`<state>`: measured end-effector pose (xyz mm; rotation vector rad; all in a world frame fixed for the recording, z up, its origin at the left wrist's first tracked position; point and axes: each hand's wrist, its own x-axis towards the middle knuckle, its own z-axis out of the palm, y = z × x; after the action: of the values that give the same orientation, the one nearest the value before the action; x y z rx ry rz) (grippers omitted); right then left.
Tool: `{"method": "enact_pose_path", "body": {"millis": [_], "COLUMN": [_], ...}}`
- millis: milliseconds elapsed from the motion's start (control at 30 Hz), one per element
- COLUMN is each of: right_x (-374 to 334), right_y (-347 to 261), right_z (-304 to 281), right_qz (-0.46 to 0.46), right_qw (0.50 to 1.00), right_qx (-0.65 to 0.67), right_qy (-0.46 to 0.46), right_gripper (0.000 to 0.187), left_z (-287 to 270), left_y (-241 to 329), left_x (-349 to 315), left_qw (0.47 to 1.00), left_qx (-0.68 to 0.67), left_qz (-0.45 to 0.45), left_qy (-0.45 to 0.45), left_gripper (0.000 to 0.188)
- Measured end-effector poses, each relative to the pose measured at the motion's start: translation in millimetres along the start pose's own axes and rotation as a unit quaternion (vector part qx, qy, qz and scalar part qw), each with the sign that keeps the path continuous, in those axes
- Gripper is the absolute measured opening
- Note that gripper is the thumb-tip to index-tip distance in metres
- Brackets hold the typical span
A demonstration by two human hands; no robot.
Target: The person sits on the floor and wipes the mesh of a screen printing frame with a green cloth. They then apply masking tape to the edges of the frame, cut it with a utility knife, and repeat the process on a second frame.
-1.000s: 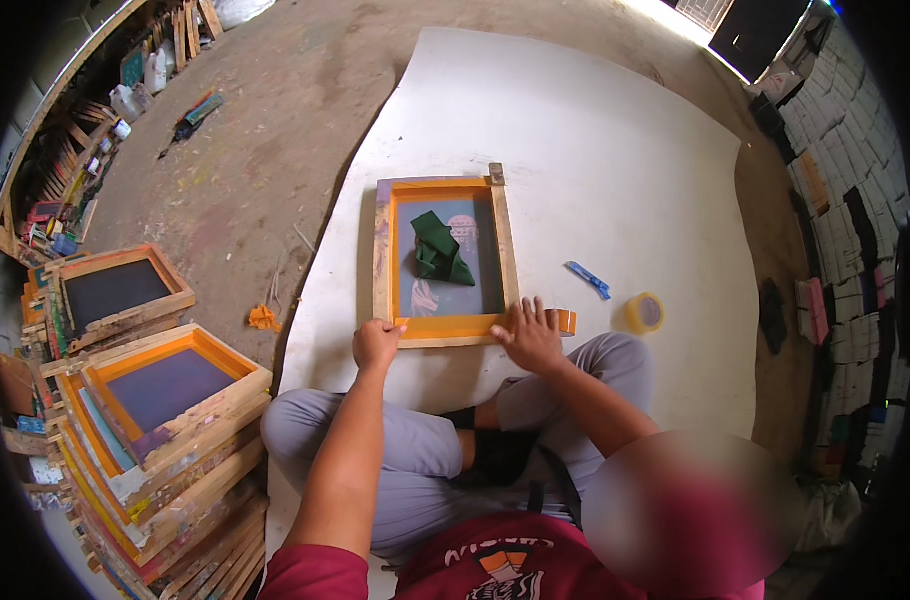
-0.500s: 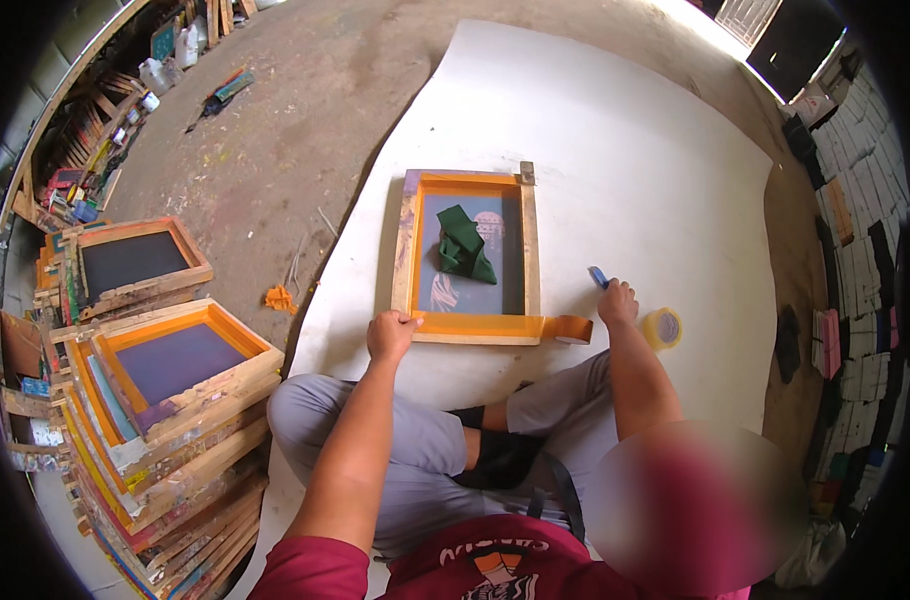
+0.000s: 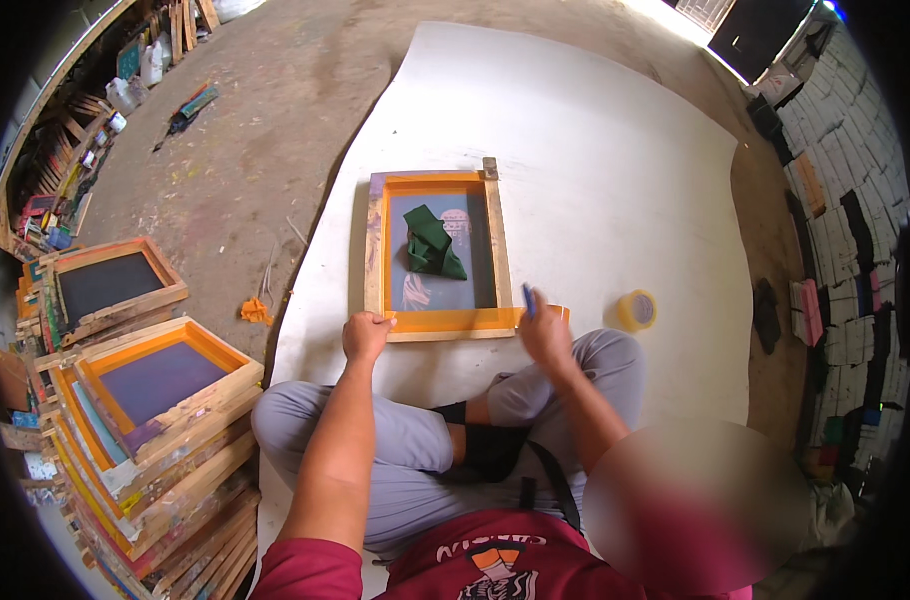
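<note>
A wooden screen-printing frame (image 3: 375, 250) lies on the white sheet before me. Along its near side runs a strip of orange-brown tape (image 3: 445, 321). My left hand (image 3: 364, 338) grips the near left corner, thumb on the tape's end. At the near right corner my right hand (image 3: 547, 333) is closed round a slim blue utility knife (image 3: 528, 297), pointing up and away; its blade cannot be made out. The tape's roll (image 3: 561, 313) is mostly hidden behind that hand. On the mesh (image 3: 480, 270) rests a crumpled green cloth (image 3: 433, 245).
A yellowish roll of clear tape (image 3: 636, 310) lies on the white sheet (image 3: 595, 150) to the right. Stacked wooden screens (image 3: 175, 400) stand at my left, near an orange scrap (image 3: 256, 310) on the floor. Stacked white bundles (image 3: 845, 190) line the right side.
My right hand has moved left with the blue knife, from beside the clear tape to the frame's near right corner. My left hand keeps its hold. The whole view has shifted slightly.
</note>
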<state>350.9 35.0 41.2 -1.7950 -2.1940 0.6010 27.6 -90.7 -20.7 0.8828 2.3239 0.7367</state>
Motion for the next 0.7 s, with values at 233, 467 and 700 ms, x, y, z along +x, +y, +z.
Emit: {"method": "enact_pose_path", "body": {"millis": [233, 467, 700], "right_x": [-43, -44, -41], "right_y": [-32, -33, -32], "right_z": [4, 11, 13], "right_qz": [0.011, 0.024, 0.038], "right_qw": [0.997, 0.993, 0.992], "right_qx": [-0.012, -0.045, -0.048], "right_qy": [-0.073, -0.102, -0.112], "right_gripper": [0.053, 0.052, 0.051], "left_z": [0, -2, 1], "left_y": [-3, 0, -3], "left_x": [2, 2, 4], "left_qw": [1.0, 0.999, 1.0], "left_qx": [0.01, 0.036, 0.019], "left_qz": [-0.002, -0.002, -0.01], "left_qy": [-0.006, -0.006, -0.007], "left_gripper": [0.03, 0.031, 0.029]}}
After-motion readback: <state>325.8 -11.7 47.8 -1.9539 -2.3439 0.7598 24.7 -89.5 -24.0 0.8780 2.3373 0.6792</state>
